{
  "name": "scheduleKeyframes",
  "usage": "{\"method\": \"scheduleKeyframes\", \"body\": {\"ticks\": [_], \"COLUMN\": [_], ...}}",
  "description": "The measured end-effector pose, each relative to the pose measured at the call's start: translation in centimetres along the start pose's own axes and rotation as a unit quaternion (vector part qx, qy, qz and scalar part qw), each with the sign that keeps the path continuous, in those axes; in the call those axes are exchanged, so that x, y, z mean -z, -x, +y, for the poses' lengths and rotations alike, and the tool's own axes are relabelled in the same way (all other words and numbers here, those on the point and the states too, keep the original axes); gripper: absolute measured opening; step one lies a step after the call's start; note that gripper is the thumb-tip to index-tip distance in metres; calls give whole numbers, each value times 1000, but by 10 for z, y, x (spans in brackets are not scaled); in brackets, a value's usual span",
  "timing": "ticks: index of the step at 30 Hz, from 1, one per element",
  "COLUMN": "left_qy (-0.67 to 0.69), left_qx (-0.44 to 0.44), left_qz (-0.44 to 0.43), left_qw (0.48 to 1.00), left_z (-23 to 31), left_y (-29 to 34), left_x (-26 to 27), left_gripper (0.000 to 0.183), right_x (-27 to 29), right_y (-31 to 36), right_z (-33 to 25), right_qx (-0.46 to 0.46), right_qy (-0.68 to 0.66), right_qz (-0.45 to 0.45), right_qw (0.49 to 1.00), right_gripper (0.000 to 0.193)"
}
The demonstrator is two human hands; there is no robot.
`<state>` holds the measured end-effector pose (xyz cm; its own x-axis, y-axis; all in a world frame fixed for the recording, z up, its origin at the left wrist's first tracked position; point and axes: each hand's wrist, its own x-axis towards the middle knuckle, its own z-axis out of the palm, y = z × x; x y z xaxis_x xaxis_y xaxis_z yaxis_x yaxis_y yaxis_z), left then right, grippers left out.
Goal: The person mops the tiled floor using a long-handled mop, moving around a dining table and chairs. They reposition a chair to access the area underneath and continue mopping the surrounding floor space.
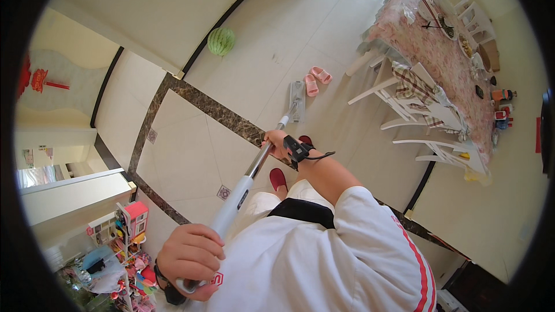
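A flat mop (236, 199) slants from my lower left up to the middle of the floor. My left hand (192, 259) is closed round the top end of its pale handle, close to my body. Farther down, my right hand (278, 143) wraps round the metal shaft, with a black device strapped to that wrist. The grey rectangular mop head (297, 101) lies on the tiles just left of a pair of pink slippers (312, 85). My feet, in dark red shoes (278, 179), stand behind the mop head.
A green watermelon (221, 41) sits on the floor by the wall. At right, white chairs (428, 101) stand along a table with a pink cloth (399, 20), dishes on top. Toys and clutter (124, 254) fill the lower left. A dark marble strip (214, 107) crosses the floor.
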<state>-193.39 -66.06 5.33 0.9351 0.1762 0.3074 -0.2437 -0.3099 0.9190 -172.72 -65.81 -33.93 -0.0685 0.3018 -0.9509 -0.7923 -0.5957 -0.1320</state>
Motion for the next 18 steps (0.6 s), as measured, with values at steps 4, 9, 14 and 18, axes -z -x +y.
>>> {"method": "scheduleKeyframes", "body": {"ticks": [4, 9, 14, 18], "left_qy": [12, 52, 107, 162], "left_qx": [3, -13, -27, -12], "left_qz": [9, 41, 103, 206], "left_qw": [1000, 998, 989, 965], "left_z": [-33, -59, -88, -97], "left_y": [-33, -80, -109, -111], "left_x": [-8, -1, 4, 10], "left_gripper": [11, 11, 11, 12], "right_x": [33, 78, 95, 83], "right_y": [-15, -9, -10, -26], "right_z": [-42, -89, -117, -121], "right_qx": [16, 28, 21, -23], "right_qy": [5, -11, 38, 51], "right_qz": [30, 51, 80, 97], "right_qw": [999, 998, 996, 994], "right_gripper": [11, 13, 14, 15]}}
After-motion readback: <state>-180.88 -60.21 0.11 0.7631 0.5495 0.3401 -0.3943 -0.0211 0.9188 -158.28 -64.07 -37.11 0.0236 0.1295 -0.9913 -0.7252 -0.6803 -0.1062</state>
